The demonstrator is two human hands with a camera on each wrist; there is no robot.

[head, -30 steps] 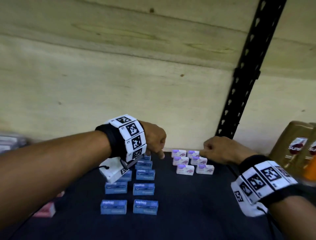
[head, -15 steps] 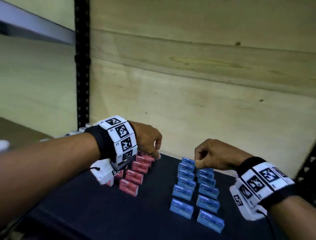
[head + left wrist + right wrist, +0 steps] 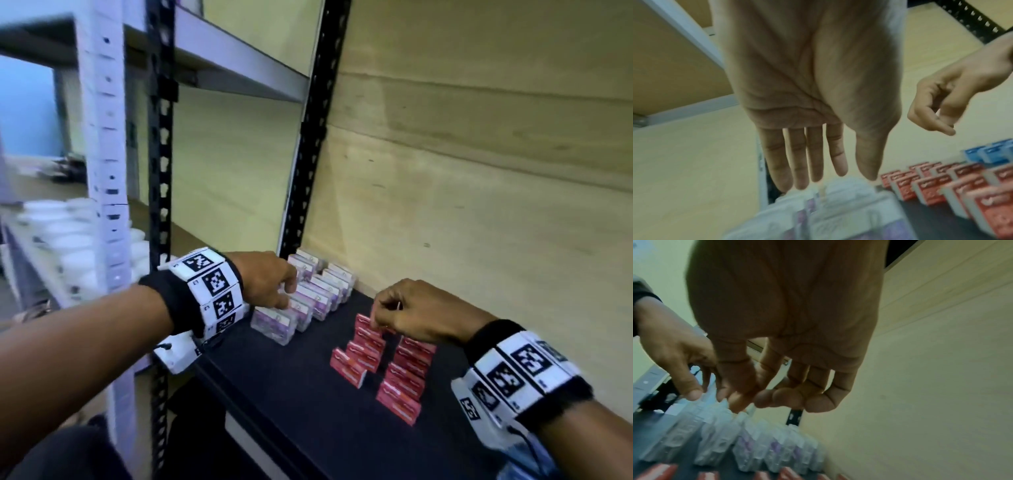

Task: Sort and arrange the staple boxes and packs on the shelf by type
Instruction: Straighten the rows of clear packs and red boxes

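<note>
Clear packs with purple labels (image 3: 310, 301) stand in two rows at the shelf's back left corner. My left hand (image 3: 287, 298) hangs over their near end, fingers straight; in the left wrist view the fingertips (image 3: 818, 177) reach the pack tops (image 3: 838, 203), and whether they touch is unclear. Red staple boxes (image 3: 383, 363) stand in two rows to the right. My right hand (image 3: 376, 318) hovers over the back red boxes with fingers curled toward the thumb (image 3: 777, 399) and holds nothing. Blue boxes (image 3: 992, 154) show past the red ones (image 3: 937, 185).
The boxes stand on a black shelf board (image 3: 308, 394) against a pale wooden back wall (image 3: 479, 205). A black perforated upright (image 3: 308, 154) stands at the back left corner. White bowls (image 3: 61, 240) sit on the neighbouring shelf to the left.
Both hands have moved left along the shelf, from the blue and white-purple boxes, past the red and blue rows, to the clear packs and red boxes. The left fingers have straightened.
</note>
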